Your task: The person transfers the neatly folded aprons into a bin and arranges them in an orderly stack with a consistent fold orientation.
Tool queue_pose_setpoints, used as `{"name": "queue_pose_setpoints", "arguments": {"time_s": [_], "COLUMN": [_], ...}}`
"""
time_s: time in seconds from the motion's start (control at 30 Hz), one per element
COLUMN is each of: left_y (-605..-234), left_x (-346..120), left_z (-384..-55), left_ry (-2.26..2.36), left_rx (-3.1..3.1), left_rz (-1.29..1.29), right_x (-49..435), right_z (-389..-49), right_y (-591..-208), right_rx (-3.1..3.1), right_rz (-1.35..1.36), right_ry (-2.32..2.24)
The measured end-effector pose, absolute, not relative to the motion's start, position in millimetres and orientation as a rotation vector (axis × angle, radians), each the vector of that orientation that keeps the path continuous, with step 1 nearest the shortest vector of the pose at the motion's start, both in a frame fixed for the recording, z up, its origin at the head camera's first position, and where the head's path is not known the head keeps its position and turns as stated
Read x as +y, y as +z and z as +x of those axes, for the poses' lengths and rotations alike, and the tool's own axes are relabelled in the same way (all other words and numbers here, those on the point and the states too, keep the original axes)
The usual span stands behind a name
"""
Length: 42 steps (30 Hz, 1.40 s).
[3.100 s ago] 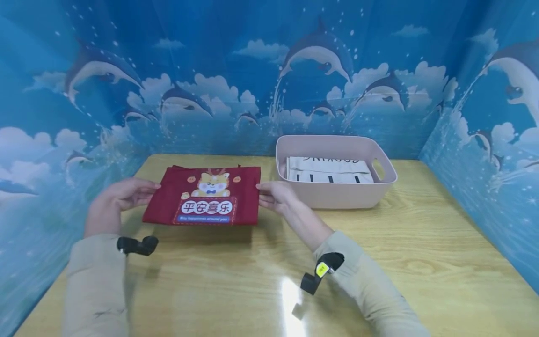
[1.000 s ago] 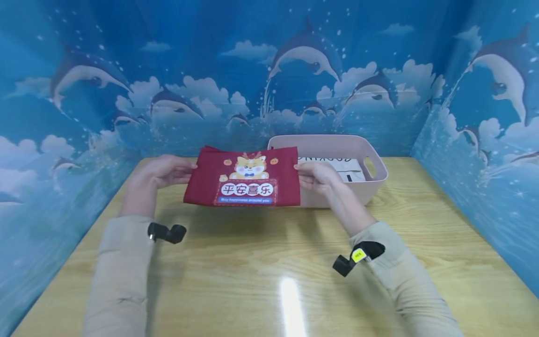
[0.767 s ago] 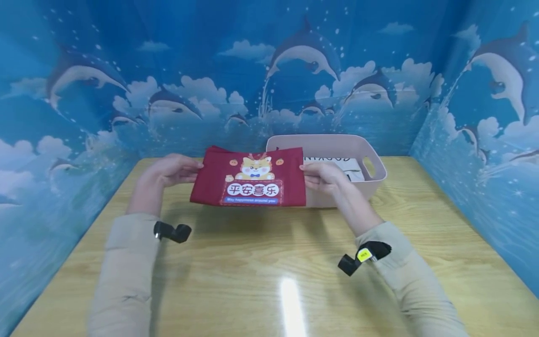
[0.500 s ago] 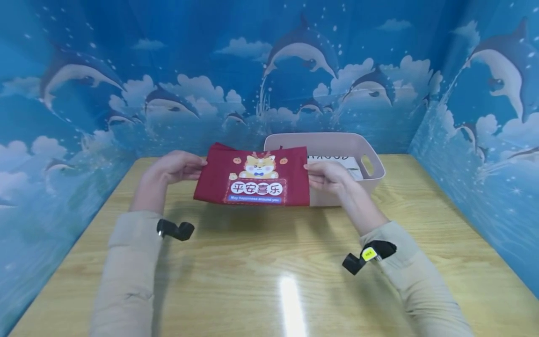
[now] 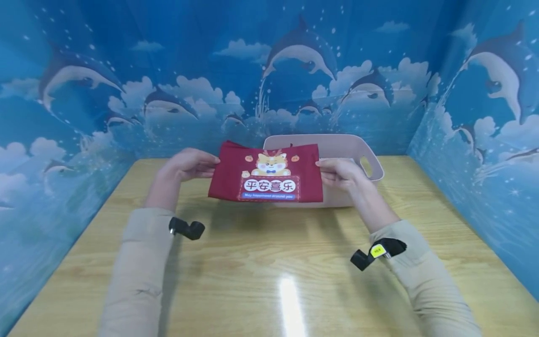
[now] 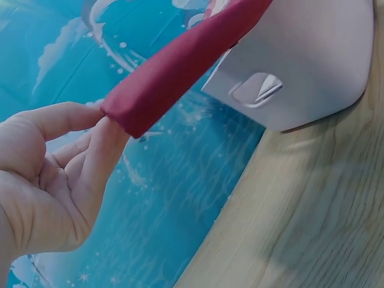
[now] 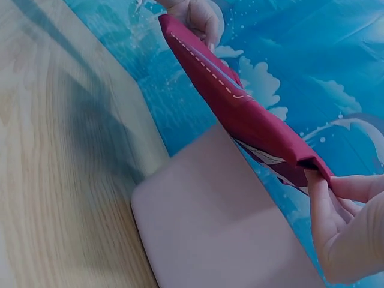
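Observation:
A folded dark-red cloth (image 5: 269, 187) with a cartoon dog, Chinese characters and a blue strip printed on it hangs in the air in the head view. My left hand (image 5: 191, 164) pinches its left edge between thumb and fingers. At its right edge, my right hand (image 5: 343, 174) pinches it the same way. Behind and partly under the cloth stands a pale pink plastic bin (image 5: 337, 140), much of its front hidden. Across the right wrist view the cloth (image 7: 252, 123) slants above the bin's wall (image 7: 204, 216), with a fold opening near the right fingers.
The bin stands on a light wooden table (image 5: 236, 262) near the back curtain (image 5: 202, 56), which is blue with dolphins. A bit of white fabric shows through the bin's handle hole (image 6: 258, 89) in the left wrist view. Curtain also borders both sides.
Both hands have carried the red cloth rightward and raised it, from left of the bin to in front of its opening. It now covers most of the white fabric seen inside earlier.

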<state>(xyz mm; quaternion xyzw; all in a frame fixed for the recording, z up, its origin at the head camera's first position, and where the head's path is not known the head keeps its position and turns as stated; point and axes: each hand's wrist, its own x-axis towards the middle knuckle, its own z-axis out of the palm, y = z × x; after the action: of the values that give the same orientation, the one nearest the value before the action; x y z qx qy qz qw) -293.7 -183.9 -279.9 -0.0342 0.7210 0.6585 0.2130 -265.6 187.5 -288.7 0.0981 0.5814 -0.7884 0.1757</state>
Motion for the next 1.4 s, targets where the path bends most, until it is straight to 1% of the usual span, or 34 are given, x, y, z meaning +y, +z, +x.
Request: {"name": "queue_pose_setpoints", "arguments": {"time_s": [0.4,0.63,0.97,1.4], "left_y": [-282.7,-283.0,-285.9,-289.9], "left_x": [-154.2,-138.9,-120.5,-100.1], "left_z": [-302.9,-306.3,-312.5,-319.9], "left_ry": [1.823,1.858,1.908,1.905], "left_rx": [1.996,1.985,1.939,1.982], "left_rz": [-0.115,-0.136,-0.141,-0.170], "right_x": [210.1,221.0,236.6,251.7], "right_z": [-267.8,-268.1,-272.7,-276.3], "right_y": [-287.2,-282.1,-283.0,-280.9], "right_rx": [1.659,1.582,1.545,1.543], "right_rz": [0.338,0.424,0.377,0.400], "right_ry": [-2.233,-2.287,-2.321,-2.337]}}
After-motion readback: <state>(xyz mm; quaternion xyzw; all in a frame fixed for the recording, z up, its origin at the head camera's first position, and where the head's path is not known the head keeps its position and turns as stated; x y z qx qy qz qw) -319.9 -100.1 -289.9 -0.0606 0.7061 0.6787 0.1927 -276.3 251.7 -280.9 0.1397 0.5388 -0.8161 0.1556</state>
